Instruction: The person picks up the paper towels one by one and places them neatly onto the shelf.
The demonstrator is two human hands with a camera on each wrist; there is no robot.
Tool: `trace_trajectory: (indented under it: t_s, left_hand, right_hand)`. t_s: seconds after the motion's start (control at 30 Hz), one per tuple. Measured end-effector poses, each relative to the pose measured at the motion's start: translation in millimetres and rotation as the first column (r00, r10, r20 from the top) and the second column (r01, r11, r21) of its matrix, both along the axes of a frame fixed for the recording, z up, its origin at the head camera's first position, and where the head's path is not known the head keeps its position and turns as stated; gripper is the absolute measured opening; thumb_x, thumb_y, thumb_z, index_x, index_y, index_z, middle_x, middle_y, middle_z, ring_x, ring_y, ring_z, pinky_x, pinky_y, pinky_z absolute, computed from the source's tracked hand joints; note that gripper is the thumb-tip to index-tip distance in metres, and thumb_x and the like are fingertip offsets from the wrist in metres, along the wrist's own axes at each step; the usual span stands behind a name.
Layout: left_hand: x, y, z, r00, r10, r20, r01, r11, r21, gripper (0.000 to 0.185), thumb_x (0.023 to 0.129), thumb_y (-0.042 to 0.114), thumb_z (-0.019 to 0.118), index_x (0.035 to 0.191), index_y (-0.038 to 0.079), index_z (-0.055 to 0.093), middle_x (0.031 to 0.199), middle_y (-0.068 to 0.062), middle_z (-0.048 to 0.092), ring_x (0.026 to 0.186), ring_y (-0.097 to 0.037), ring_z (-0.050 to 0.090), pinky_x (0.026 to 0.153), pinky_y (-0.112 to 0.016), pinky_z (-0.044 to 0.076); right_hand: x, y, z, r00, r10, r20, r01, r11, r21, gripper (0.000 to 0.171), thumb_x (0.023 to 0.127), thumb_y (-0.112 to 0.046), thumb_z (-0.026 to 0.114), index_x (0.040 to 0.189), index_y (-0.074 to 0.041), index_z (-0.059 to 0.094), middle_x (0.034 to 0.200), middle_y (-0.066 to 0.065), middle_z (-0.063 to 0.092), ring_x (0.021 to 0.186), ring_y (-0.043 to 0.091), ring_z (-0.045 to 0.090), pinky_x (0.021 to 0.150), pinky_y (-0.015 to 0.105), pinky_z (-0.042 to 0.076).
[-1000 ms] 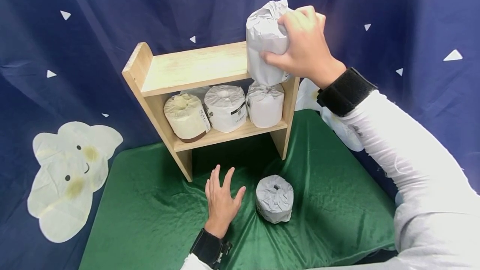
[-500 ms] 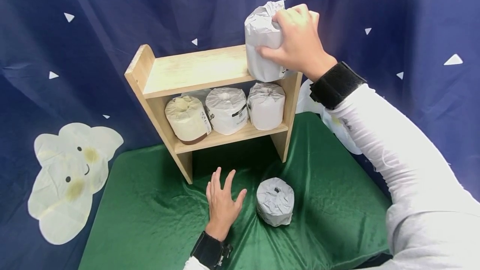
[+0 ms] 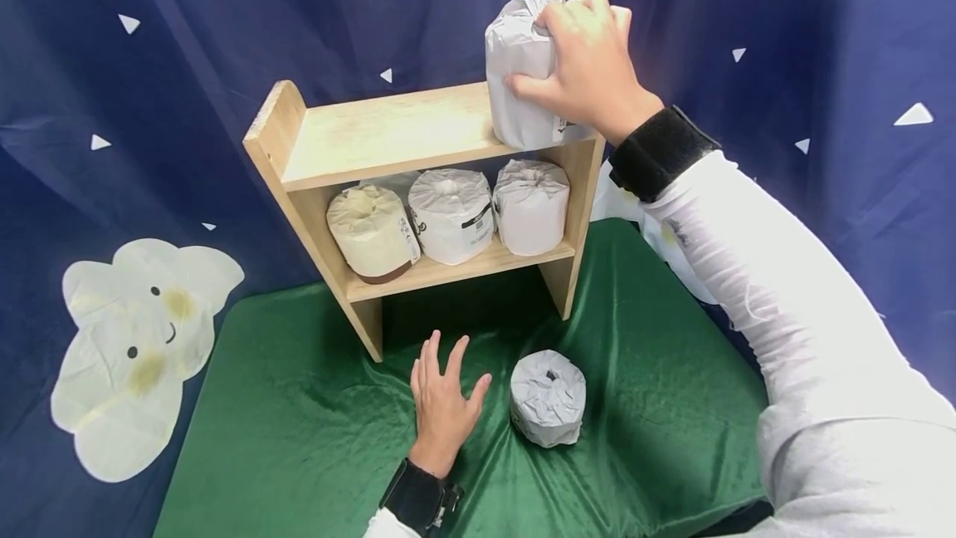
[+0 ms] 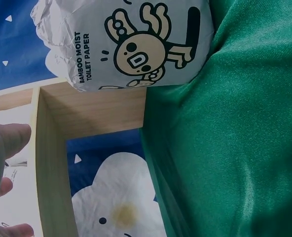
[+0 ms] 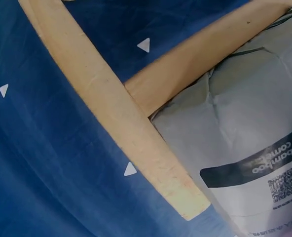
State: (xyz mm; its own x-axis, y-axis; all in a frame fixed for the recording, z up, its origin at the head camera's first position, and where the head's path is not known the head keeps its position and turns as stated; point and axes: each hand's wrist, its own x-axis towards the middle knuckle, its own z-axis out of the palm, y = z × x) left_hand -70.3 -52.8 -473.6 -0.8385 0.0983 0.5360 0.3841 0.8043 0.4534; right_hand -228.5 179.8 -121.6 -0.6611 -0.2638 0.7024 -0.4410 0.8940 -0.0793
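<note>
My right hand (image 3: 590, 65) grips a white paper-wrapped toilet roll (image 3: 519, 73) at the right end of the top board of a small wooden shelf (image 3: 403, 127). In the right wrist view this toilet roll (image 5: 235, 148) sits right against the shelf's board and side panel (image 5: 121, 118). My left hand (image 3: 442, 405) hangs with spread fingers over the green cloth, holding nothing. Just right of it, another wrapped toilet roll (image 3: 548, 398) stands upright on the cloth; the left wrist view shows its printed cartoon side (image 4: 141, 54).
On the shelf's lower board stand a cream toilet roll (image 3: 369, 231) and two white ones, a middle roll (image 3: 451, 218) and a right roll (image 3: 532, 207). Green cloth (image 3: 284, 438) covers the table. A blue curtain (image 3: 418, 15) with cloud shapes (image 3: 145, 355) hangs behind.
My right hand has brought the toilet roll slightly left and back, onto the top board's right end; it no longer overlaps the roll below. The left hand has barely moved.
</note>
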Motion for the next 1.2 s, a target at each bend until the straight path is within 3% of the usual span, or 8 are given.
trace_trajectory:
  t_s: [0.37, 0.9, 1.2]
  left_hand:
    - [3.7, 1.0, -1.6, 1.000, -0.003, 0.011, 0.004, 1.000, -0.013, 0.064, 0.079, 0.033, 0.081, 0.135, 0.015, 0.055, 0.148, -0.023, 0.034, 0.134, -0.041, 0.034, 0.103, -0.063, 0.028]
    - [10.2, -4.3, -13.9, 0.999, 0.014, -0.044, -0.015, 1.000, -0.009, 0.066, 0.076, 0.031, 0.083, 0.133, 0.015, 0.056, 0.145, -0.024, 0.038, 0.132, -0.042, 0.037, 0.099, -0.064, 0.029]
    - [14.5, -4.0, -17.2, 1.000, 0.027, 0.005, -0.026, 0.999, -0.024, 0.064, 0.076, 0.030, 0.083, 0.133, 0.014, 0.057, 0.144, -0.024, 0.038, 0.131, -0.041, 0.037, 0.098, -0.065, 0.030]
  right_hand:
    - [-6.1, -4.0, -0.2, 0.999, -0.009, 0.033, 0.009, 1.000, -0.008, 0.058, 0.080, -0.050, 0.068, 0.111, -0.001, 0.058, 0.103, 0.017, 0.060, 0.112, 0.035, 0.044, 0.094, 0.049, 0.026]
    - [-20.1, -15.2, -9.5, 0.998, -0.049, 0.029, 0.049, 0.999, 0.010, 0.064, 0.082, -0.054, 0.067, 0.116, -0.001, 0.057, 0.107, 0.017, 0.059, 0.112, 0.038, 0.045, 0.096, 0.051, 0.026]
    - [-24.6, -14.0, -15.4, 0.999, -0.043, -0.024, 0.044, 0.999, 0.016, 0.060, 0.082, -0.053, 0.066, 0.109, 0.000, 0.057, 0.102, 0.018, 0.058, 0.110, 0.039, 0.045, 0.094, 0.052, 0.027]
